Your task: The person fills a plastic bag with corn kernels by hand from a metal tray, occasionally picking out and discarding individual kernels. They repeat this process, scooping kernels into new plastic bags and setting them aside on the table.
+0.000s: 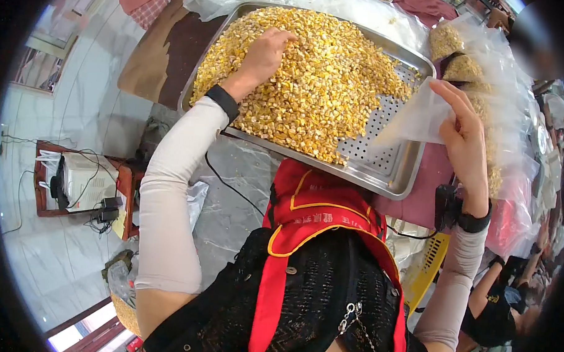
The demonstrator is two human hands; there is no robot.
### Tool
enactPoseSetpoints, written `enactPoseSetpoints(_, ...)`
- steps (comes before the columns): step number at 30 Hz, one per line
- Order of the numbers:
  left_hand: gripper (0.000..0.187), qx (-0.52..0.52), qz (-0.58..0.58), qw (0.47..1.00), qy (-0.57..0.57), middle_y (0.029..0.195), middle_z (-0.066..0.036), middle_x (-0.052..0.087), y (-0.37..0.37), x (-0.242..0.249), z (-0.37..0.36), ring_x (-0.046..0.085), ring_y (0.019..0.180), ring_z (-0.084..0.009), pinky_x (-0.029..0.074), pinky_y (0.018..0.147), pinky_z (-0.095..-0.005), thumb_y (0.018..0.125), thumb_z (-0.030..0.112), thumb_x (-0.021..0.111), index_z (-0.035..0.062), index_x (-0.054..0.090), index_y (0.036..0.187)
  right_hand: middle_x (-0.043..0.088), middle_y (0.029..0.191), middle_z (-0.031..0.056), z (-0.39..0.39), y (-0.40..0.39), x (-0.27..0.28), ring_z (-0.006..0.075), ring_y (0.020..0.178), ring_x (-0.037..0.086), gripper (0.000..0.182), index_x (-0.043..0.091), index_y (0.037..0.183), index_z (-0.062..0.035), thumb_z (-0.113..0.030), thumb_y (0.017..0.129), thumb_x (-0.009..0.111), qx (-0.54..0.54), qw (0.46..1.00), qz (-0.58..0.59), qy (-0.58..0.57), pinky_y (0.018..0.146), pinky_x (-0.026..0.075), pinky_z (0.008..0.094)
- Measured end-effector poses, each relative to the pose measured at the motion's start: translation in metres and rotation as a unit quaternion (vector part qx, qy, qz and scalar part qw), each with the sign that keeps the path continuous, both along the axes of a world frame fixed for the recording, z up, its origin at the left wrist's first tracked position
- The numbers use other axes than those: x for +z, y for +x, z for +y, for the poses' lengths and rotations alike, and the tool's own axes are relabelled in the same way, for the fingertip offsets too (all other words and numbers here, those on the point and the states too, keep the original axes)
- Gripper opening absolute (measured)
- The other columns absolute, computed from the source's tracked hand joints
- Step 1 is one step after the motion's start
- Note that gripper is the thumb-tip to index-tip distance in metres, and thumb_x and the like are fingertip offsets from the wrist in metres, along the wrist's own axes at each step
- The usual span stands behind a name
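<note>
A perforated metal tray point(393, 191) is heaped with yellow corn kernels point(322, 84), and its right end shows bare holes. My left hand point(266, 54) rests on the upper left of the heap, its fingers curled down; whether kernels are inside them is hidden. Past the tray's right edge, my right hand point(463, 123) pinches a clear plastic bag point(414, 118) between thumb and fingers. The bag hangs over the bare end of the tray and some yellow shows at its lower tip.
Several clear bags filled with kernels point(464, 69) lie in a row to the right. A yellow basket point(429, 265) stands below the table. Another person point(498, 307) is at the lower right. At the left, a white appliance point(86, 181) sits on a wooden stand.
</note>
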State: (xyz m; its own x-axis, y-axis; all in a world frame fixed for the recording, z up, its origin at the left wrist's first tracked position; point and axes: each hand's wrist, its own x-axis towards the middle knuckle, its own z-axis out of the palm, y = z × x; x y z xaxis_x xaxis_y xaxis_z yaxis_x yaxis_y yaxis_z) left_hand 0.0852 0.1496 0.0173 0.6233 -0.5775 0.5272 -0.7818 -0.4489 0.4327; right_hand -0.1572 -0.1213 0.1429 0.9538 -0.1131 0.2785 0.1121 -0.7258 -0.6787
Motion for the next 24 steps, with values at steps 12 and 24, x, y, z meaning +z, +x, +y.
enactPoseSetpoints(12,0.04,-0.05,-0.171,0.96,0.214,0.129,-0.011,0.047,-0.047,-0.015,0.007,0.04,0.121,-0.028,0.033,0.099,-0.0413,0.088,0.033,0.053,0.014,0.051,0.124,0.056,0.118,0.0089,0.01,0.004,-0.006,0.0126,0.072,0.049,0.055,0.056,0.116,-0.004,0.011,0.065,0.039,0.031,0.998,0.048,0.029,0.063,0.04,0.0228)
enactPoseSetpoints(24,0.018,-0.041,-0.135,0.968,0.21,0.084,-0.006,0.058,-0.016,-0.003,-0.023,0.059,0.075,-0.0256,0.048,0.069,-0.0393,0.085,0.027,0.056,0.0121,0.061,0.095,0.057,0.115,0.0137,0.006,0.005,-0.003,0.0218,0.08,0.056,0.054,0.056,0.116,-0.0021,0.008,0.066,0.04,0.036,0.998,0.054,-0.003,0.07,0.043,0.0266)
